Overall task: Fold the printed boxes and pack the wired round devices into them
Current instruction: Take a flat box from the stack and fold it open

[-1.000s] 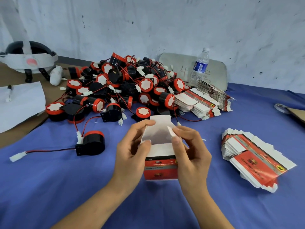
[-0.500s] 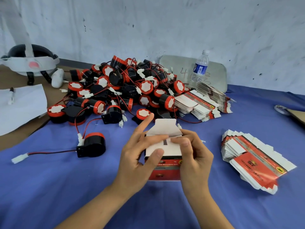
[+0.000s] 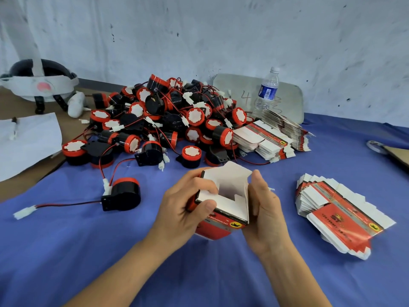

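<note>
While my left hand grips the open printed box with its thumb on the near rim, my right hand curls round the opposite side, holding it just above the blue cloth. One wired round device lies left of the box, flat boxes lie to the right, and the device pile sits beyond, before a scuffed white wall.
</note>
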{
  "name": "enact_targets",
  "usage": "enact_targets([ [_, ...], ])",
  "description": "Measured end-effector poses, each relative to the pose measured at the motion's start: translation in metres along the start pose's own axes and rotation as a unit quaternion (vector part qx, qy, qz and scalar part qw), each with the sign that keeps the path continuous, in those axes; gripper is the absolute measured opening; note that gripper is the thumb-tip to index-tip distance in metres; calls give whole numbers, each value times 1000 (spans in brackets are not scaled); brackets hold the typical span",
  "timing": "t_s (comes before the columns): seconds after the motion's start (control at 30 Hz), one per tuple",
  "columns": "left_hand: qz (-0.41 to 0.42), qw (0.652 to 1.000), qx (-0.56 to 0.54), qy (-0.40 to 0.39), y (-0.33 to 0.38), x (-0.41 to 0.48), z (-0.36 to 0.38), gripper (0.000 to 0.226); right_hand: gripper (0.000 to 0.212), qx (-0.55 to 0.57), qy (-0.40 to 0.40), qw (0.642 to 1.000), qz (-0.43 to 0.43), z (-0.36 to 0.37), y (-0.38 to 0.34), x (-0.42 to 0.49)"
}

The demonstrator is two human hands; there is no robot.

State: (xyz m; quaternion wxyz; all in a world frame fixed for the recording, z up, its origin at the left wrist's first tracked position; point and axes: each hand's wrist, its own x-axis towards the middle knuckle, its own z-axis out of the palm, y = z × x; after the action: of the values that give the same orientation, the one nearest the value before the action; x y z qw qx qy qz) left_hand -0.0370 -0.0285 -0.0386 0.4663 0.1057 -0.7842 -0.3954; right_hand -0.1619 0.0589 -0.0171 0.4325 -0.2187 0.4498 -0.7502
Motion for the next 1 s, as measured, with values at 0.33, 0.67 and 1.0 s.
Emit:
enact_targets([
  [0.33, -11, 999, -19, -27, 2, 4, -6, 43, 55, 14, -216, 975, 60, -15, -13, 6],
  [0.67, -32, 998, -45, -8, 5, 4, -8, 39, 23, -122, -184, 975, 7, -9, 1, 3],
  [1.0, -32, 999, -23, -27, 6, 3, -13, 34, 47, -271, -204, 940, -46, -7, -1, 0],
])
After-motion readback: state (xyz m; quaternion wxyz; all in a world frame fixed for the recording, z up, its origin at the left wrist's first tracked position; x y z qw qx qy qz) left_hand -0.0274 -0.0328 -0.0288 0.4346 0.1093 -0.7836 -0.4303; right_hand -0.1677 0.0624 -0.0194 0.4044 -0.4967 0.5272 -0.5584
